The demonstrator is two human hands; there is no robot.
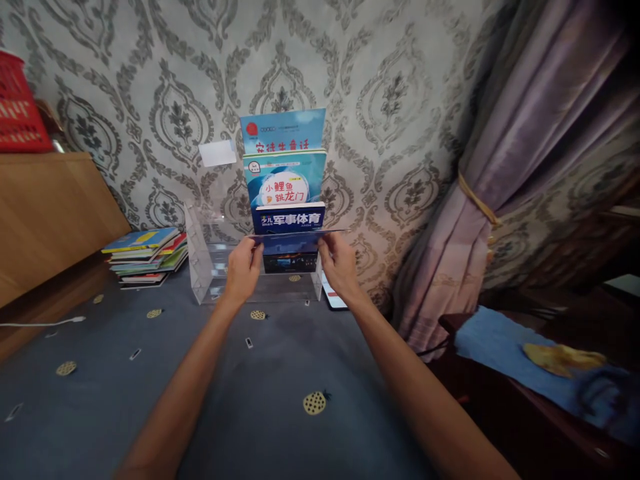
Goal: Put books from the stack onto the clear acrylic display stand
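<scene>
A clear acrylic tiered rack [197, 267] stands on the blue cloth against the wall. On its tiers stand three books in steps: a light blue book [285, 123] at the back, a teal book [313, 175] in the middle and a dark blue book [290, 219] in front. Before the dark blue book, my left hand [245, 267] and my right hand [339, 262] pinch the two ends of a clear acrylic panel [287, 243]. Through it the lower part of the dark blue book shows. I cannot tell whether the panel touches the rack.
Left of the rack lies a stack of books [145, 257], with a white cable [50, 323] nearer me. A phone [334, 298] lies by my right hand, partly hidden. A wooden cabinet [55, 213] bounds the left, a tied curtain [445, 267] the right.
</scene>
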